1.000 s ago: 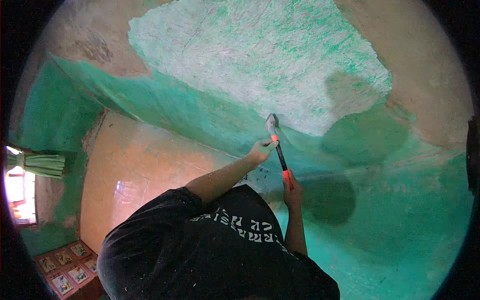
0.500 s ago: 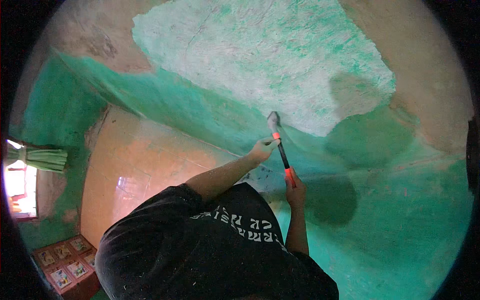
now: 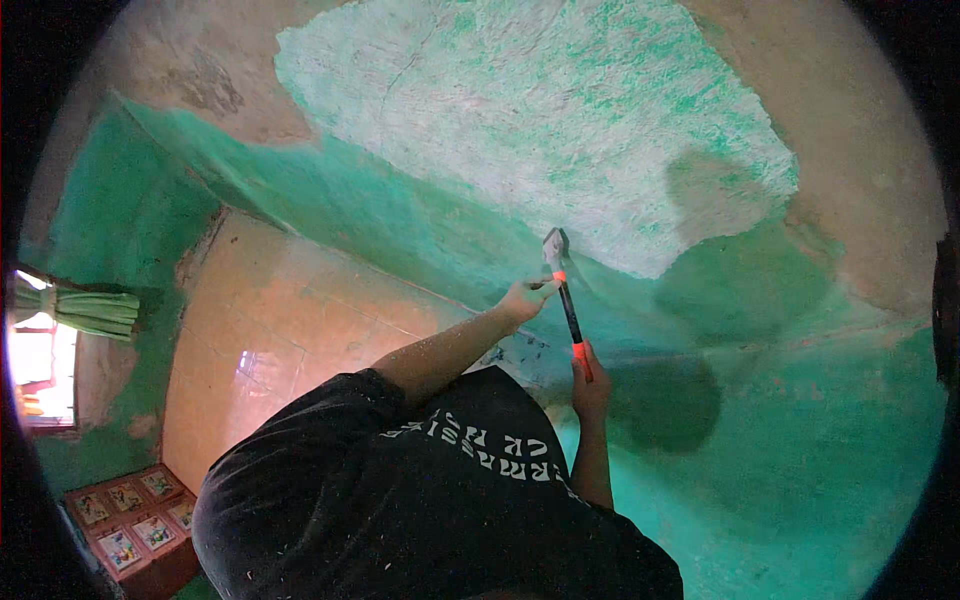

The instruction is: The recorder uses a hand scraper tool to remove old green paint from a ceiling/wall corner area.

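Both of my hands are on a long-handled scraper with a black shaft, orange bands and a flat grey head. My left hand pinches it just below the head. Lower down, my right hand is wrapped round the orange and black grip. The scraper's head lies against the green wall, at the lower edge of a large whitish patch with green flecks and a rough surface. Whether its edge bites into the surface cannot be seen.
Bare brownish plaster borders the patch. Orange-tan floor tiles lie to the left. Beyond them are a bright window with a tied green curtain, and a reddish box-like piece with picture panels at the lower left.
The whole view has shifted slightly, with wall and window moving a little right. The scraper's head, blurred before, is sharper now. Both hands keep their grip.
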`<state>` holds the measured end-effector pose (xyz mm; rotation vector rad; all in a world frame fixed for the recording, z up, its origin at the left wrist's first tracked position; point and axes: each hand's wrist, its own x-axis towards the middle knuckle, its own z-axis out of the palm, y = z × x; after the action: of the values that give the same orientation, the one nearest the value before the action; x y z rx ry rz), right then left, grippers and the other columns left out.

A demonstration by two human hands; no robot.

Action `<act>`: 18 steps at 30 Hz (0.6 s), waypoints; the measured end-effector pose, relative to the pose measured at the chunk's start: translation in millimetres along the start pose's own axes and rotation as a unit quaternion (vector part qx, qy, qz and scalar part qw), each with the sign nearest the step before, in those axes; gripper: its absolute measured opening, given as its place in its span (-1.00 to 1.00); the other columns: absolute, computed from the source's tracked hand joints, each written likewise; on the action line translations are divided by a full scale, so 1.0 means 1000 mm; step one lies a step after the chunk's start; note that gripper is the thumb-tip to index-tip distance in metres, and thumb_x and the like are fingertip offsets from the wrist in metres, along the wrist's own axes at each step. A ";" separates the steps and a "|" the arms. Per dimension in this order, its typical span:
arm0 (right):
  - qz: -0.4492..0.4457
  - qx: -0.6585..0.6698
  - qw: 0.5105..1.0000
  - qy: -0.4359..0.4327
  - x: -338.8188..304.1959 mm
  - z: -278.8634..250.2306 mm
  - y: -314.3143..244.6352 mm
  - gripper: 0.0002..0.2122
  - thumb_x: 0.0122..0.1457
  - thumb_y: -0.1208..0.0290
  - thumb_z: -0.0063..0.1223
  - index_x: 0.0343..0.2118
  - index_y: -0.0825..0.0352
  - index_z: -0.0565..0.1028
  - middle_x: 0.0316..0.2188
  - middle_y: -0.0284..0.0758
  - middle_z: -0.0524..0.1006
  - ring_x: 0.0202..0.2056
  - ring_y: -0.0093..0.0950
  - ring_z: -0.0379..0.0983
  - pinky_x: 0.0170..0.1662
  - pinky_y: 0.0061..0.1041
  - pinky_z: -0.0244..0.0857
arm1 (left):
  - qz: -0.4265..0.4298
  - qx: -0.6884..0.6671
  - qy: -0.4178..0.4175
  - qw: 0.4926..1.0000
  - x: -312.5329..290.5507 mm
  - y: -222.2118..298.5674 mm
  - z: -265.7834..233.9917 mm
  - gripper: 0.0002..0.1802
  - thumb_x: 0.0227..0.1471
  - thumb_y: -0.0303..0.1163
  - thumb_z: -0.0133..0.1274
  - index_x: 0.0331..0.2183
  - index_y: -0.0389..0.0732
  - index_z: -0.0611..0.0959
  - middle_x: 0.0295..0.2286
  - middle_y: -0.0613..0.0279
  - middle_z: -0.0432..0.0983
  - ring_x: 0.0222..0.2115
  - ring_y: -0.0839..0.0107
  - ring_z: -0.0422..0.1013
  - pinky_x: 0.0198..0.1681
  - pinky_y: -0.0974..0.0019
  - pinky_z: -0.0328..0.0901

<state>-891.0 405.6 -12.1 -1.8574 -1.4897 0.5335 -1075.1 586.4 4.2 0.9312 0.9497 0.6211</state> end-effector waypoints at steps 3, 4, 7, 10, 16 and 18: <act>0.000 0.039 0.999 0.000 0.004 -0.002 -0.005 -0.54 0.39 0.21 0.08 0.29 0.23 0.44 -0.08 0.00 0.64 -0.09 -0.08 0.62 -0.06 -0.18 0.48 | 0.044 0.030 0.056 0.997 0.009 -0.016 -0.002 -0.39 0.24 0.02 0.20 0.13 -0.23 0.63 0.00 0.14 0.56 -0.02 0.33 0.45 0.03 0.19 0.38; -0.010 0.008 1.000 -0.027 0.010 0.001 -0.010 -0.54 0.39 0.21 0.07 0.30 0.22 0.43 -0.08 0.00 0.64 -0.09 -0.06 0.62 -0.06 -0.18 0.48 | 0.046 0.029 0.057 0.997 0.013 -0.018 -0.008 -0.39 0.24 0.02 0.20 0.13 -0.23 0.63 0.00 0.14 0.56 -0.02 0.33 0.45 0.03 0.19 0.38; -0.015 -0.032 0.999 -0.031 0.009 -0.003 -0.002 -0.54 0.40 0.22 0.06 0.31 0.21 0.42 -0.08 0.00 0.64 -0.09 -0.05 0.62 -0.06 -0.17 0.48 | -0.002 -0.031 0.049 0.998 -0.003 0.007 -0.001 -0.26 0.25 0.12 0.16 0.22 -0.24 0.55 0.02 0.14 0.52 0.01 0.31 0.37 0.05 0.17 0.29; 0.005 -0.028 0.999 -0.035 0.007 -0.009 -0.010 -0.54 0.39 0.22 0.07 0.30 0.22 0.44 -0.06 0.01 0.64 -0.09 -0.12 0.64 -0.05 -0.26 0.47 | 0.014 -0.035 0.010 0.999 0.004 -0.010 -0.012 -0.23 0.23 0.14 0.18 0.25 -0.20 0.52 -0.01 0.19 0.52 -0.04 0.35 0.37 -0.05 0.21 0.29; -0.006 0.008 0.999 -0.037 0.018 0.012 -0.024 -0.53 0.37 0.21 0.10 0.30 0.20 0.45 -0.08 0.03 0.64 -0.11 -0.15 0.65 -0.07 -0.28 0.47 | 0.035 -0.066 0.063 0.995 0.002 -0.001 -0.019 -0.30 0.24 0.13 0.17 0.20 -0.16 0.58 -0.06 0.27 0.53 -0.10 0.40 0.37 -0.12 0.27 0.27; 0.007 0.004 0.999 -0.047 0.016 0.014 -0.024 -0.52 0.36 0.21 0.11 0.31 0.18 0.43 -0.11 0.04 0.64 -0.13 -0.10 0.65 -0.08 -0.22 0.48 | 0.041 -0.048 0.044 0.997 -0.017 0.017 -0.020 -0.35 0.26 0.12 0.14 0.18 -0.13 0.60 -0.07 0.30 0.54 -0.11 0.40 0.39 -0.13 0.28 0.27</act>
<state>-912.9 427.2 -2.4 -1.8598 -1.5349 0.6408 -1101.6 589.2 21.0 0.8656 0.9545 0.7760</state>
